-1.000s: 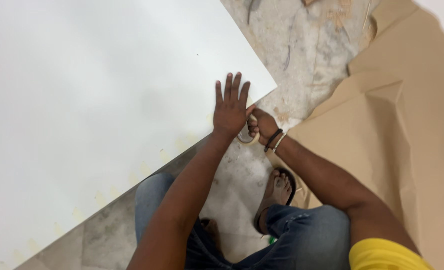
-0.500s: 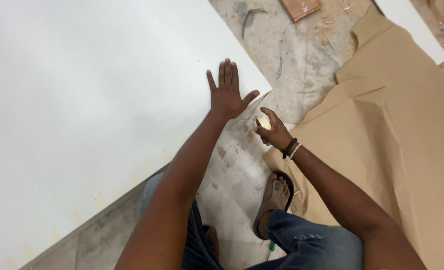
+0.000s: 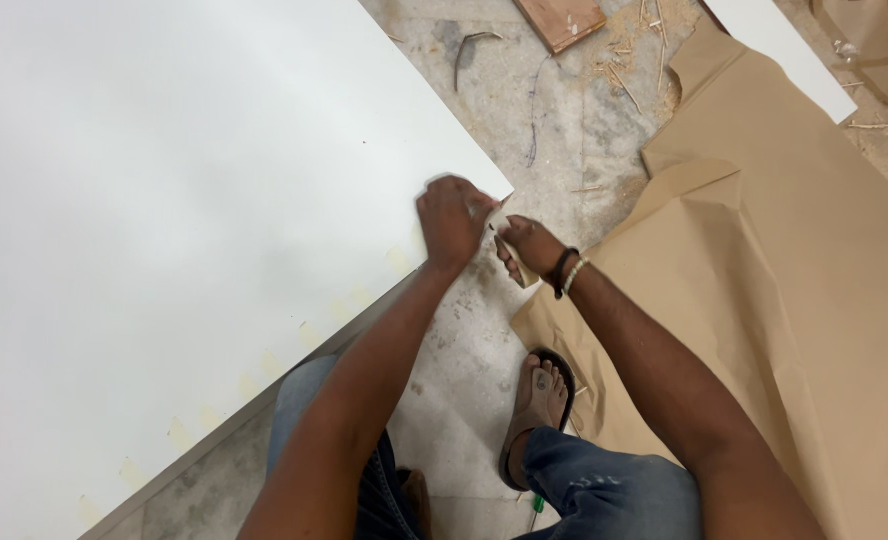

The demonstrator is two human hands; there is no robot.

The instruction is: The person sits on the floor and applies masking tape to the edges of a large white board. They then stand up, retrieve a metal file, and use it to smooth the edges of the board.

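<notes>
**Tape work reaches the panel's corner**

The big white panel (image 3: pixel 184 200) lies flat on the dusty floor (image 3: pixel 564 120), with pale tape tabs (image 3: pixel 264 362) spaced along its near edge. By my reckoning that edge is mostly done. At the corner, the left hand (image 3: pixel 451 220) presses down with curled fingers, while the right hand (image 3: pixel 526 245) pinches a small tape piece (image 3: pixel 509 222) just beside it. Brown paper (image 3: pixel 794 280) lies crumpled alongside.
</notes>
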